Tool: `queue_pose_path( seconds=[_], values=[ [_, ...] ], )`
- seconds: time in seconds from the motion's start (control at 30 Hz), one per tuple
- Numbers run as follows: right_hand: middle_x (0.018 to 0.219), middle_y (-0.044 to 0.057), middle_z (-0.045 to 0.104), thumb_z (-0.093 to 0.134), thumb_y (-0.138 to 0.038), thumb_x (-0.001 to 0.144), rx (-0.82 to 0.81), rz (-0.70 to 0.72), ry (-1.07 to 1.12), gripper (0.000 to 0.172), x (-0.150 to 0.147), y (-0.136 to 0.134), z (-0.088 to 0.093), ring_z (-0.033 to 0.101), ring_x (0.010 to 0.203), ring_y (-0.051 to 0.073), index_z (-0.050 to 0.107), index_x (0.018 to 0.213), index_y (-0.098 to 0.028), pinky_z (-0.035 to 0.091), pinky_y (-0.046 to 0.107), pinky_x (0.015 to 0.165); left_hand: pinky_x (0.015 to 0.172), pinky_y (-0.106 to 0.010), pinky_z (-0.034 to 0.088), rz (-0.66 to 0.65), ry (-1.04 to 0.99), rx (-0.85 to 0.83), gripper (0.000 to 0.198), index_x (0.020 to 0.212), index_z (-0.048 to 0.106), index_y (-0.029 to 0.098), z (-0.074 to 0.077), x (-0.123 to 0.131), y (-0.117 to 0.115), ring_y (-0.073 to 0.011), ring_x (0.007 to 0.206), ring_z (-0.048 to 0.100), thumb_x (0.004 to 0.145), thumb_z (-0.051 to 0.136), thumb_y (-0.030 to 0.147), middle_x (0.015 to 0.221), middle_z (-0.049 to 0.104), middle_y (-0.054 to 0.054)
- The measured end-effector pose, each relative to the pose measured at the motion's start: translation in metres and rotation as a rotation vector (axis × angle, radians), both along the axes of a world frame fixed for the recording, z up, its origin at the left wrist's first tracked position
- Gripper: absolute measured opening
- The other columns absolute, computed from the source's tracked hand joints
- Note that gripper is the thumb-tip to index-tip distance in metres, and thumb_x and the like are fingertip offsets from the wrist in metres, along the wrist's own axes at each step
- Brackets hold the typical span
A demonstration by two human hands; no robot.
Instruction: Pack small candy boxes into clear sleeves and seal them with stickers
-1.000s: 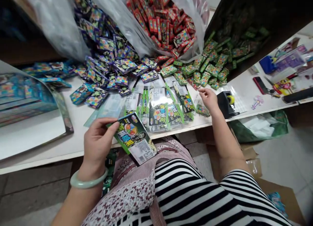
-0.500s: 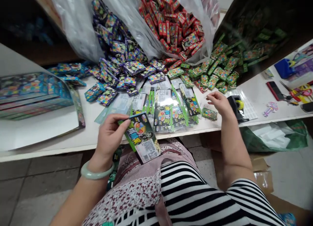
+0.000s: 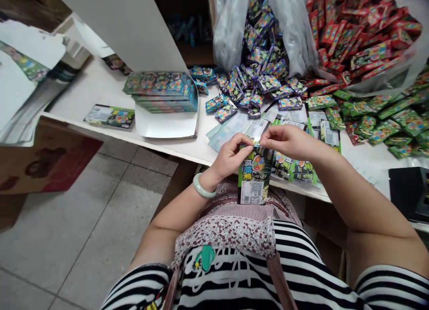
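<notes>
My left hand (image 3: 233, 156) is closed on the top left corner of a flat candy packet (image 3: 256, 171), printed black and green with a white barcode label. The packet hangs over my lap in front of the table edge. At its top edge, the thumb and fingers of my right hand (image 3: 284, 140) are pinched together, close to the left fingertips. Whether a small piece sits between the right fingertips is hidden. Behind and under my right forearm lie more flat candy packets (image 3: 295, 169) of the same print, in clear plastic.
Loose purple candy boxes (image 3: 268, 82), red ones (image 3: 365, 37) in a clear bag and green ones (image 3: 385, 122) are heaped along the back. An open display box (image 3: 167, 127) stands to the left, beside a single packet (image 3: 109, 116). A black tape dispenser (image 3: 407, 191) sits at right.
The view has swung left. My right hand has come from beside the dispenser to the packet's top edge. The packet, still in my left hand, now hangs more upright.
</notes>
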State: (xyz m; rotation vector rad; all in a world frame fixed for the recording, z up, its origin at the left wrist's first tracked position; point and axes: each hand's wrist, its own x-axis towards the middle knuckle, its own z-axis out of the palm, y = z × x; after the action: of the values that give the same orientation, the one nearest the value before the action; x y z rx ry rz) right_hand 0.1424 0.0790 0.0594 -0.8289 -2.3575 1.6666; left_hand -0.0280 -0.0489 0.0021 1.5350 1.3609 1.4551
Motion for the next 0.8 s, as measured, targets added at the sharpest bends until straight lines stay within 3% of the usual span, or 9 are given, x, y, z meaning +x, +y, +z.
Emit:
queue_pose_path(
  seconds=[0.23, 0.43, 0.57, 0.7, 0.77, 0.8],
  values=[
    [0.056, -0.003, 0.055, 0.080, -0.051, 0.077, 0.088, -0.012, -0.039, 0.034, -0.007, 0.003, 0.000, 0.042, 0.055, 0.011, 0.066, 0.068, -0.022, 0.031, 0.029, 0.054, 0.074, -0.030, 0.048, 0.021, -0.035, -0.017, 0.020, 0.086, 0.059, 0.021, -0.003, 0.003, 0.005, -0.0143, 0.079, 0.058, 0.091, 0.068, 0.039, 0.083, 0.062, 0.000],
    [0.056, -0.003, 0.055, 0.079, -0.056, 0.075, 0.098, -0.043, -0.052, 0.037, -0.011, 0.004, -0.008, 0.043, 0.052, 0.010, 0.065, 0.066, -0.022, 0.033, 0.028, 0.050, 0.075, -0.029, 0.049, 0.066, -0.010, -0.013, 0.016, 0.085, 0.057, 0.021, -0.002, 0.006, 0.006, -0.0139, 0.080, 0.059, 0.086, 0.072, 0.026, 0.083, 0.062, 0.000],
    [0.062, -0.002, 0.062, 0.084, -0.050, 0.066, -0.177, -0.049, 0.008, 0.035, -0.013, 0.008, -0.019, 0.051, 0.056, 0.011, 0.063, 0.070, -0.022, 0.041, 0.027, 0.052, 0.080, -0.031, 0.053, 0.079, -0.095, -0.040, 0.024, 0.099, 0.059, 0.022, -0.015, 0.008, 0.000, -0.0154, 0.087, 0.063, 0.083, 0.075, 0.029, 0.095, 0.065, -0.002],
    [0.065, -0.003, 0.065, 0.088, -0.040, 0.055, -0.602, -0.139, -0.093, 0.040, -0.017, 0.003, -0.025, 0.058, 0.056, 0.014, 0.063, 0.080, -0.023, 0.045, 0.027, 0.051, 0.075, -0.033, 0.060, -0.176, -0.287, -0.135, 0.038, 0.115, 0.060, 0.022, -0.028, 0.012, -0.025, -0.0184, 0.087, 0.069, 0.088, 0.071, 0.046, 0.099, 0.070, -0.006],
    [0.064, -0.002, 0.064, 0.088, -0.043, 0.054, -0.687, -0.107, -0.145, 0.040, -0.017, 0.000, -0.025, 0.057, 0.054, 0.014, 0.064, 0.079, -0.022, 0.046, 0.028, 0.051, 0.075, -0.035, 0.062, -0.227, -0.271, -0.114, 0.036, 0.113, 0.063, 0.021, -0.022, 0.005, -0.040, -0.0193, 0.086, 0.071, 0.093, 0.065, 0.051, 0.098, 0.071, -0.007],
    [0.065, -0.002, 0.065, 0.088, -0.045, 0.055, -0.671, -0.081, -0.136, 0.040, -0.015, 0.000, -0.024, 0.057, 0.054, 0.014, 0.065, 0.078, -0.022, 0.046, 0.029, 0.052, 0.077, -0.036, 0.062, -0.190, -0.225, -0.081, 0.036, 0.113, 0.064, 0.021, -0.013, -0.003, -0.047, -0.0198, 0.088, 0.071, 0.094, 0.063, 0.051, 0.099, 0.072, -0.008]
  ],
)
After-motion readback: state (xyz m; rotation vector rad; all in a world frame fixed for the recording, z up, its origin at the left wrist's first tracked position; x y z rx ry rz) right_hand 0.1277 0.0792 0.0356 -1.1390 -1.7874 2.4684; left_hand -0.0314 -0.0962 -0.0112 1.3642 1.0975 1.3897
